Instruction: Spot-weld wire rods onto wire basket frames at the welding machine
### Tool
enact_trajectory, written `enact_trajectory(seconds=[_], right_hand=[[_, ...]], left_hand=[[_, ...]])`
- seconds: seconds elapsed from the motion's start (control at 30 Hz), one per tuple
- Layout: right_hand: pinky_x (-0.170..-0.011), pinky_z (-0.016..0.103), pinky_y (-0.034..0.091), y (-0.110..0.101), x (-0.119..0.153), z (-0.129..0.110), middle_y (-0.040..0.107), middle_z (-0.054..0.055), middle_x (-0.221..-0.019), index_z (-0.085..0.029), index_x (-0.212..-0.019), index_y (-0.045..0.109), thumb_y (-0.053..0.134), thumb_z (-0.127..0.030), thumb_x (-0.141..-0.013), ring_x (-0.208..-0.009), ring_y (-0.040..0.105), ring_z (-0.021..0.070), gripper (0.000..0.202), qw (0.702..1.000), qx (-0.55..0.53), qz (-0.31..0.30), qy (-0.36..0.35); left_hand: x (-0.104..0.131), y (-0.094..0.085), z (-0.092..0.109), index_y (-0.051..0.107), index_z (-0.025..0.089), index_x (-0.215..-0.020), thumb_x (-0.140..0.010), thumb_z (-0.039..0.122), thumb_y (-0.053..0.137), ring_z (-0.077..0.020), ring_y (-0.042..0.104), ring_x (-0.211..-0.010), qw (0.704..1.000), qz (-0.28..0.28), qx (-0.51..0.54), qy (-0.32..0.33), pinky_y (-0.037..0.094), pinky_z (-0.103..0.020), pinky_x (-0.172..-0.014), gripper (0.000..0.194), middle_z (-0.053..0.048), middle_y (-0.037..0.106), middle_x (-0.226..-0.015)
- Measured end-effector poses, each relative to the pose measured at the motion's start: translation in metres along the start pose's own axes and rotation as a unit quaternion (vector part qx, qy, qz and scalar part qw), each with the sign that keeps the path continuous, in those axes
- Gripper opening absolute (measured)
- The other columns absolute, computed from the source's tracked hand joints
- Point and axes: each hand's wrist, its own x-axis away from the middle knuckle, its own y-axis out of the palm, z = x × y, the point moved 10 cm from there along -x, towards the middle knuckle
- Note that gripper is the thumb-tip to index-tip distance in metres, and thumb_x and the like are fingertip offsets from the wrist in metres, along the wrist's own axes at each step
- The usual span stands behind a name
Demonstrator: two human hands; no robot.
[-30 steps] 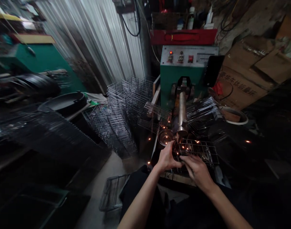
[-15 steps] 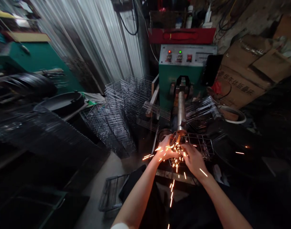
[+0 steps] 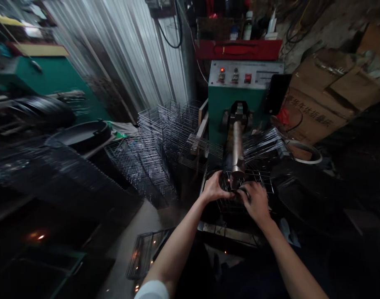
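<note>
A wire basket [image 3: 262, 179] lies under the metal electrode arm [image 3: 237, 149] of a green machine [image 3: 221, 104]. My left hand [image 3: 215, 187] is at the basket's left part, thumb and fingers closing on its wires just left of the electrode tip. On the other side of the tip, my right hand [image 3: 254, 200] has its fingers curled onto the basket, the thumb pointing toward my left thumb. The exact wires between the fingertips are dark and too small to make out. On the machine's panel [image 3: 246, 75] a red lamp is lit.
Stacked wire baskets [image 3: 155, 145] stand left of the machine. A wire rack [image 3: 143, 253] sits low at the left. Wires [image 3: 264, 143] and a round tub [image 3: 303, 151] are right of the arm, with cardboard boxes [image 3: 317, 108] behind. A red toolbox [image 3: 239, 49] tops the machine.
The spark shower at the electrode has died down to a few scattered glowing specks. The green lamp has gone out. The right hand has shifted slightly right, and the basket has moved a little.
</note>
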Motion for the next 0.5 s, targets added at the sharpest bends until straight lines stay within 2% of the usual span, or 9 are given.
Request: enact_trajectory(seconds=[0.5], right_hand=[[-0.080,0.037,0.036,-0.0008,-0.0002,0.0076,0.064,0.007,-0.097,-0.022,-0.092,0.066,0.051,-0.035,-0.101,-0.093,0.056,0.0255,0.022,1.000,-0.005,0.009,0.000]], left_hand=[[-0.0050,0.0005,-0.0053,0.049,0.022,-0.135,-0.043,0.053,0.091,-0.0334,0.060,-0.122,1.000,0.001,0.021,0.009,0.050,-0.045,-0.102,0.105,-0.009,0.063,-0.131]])
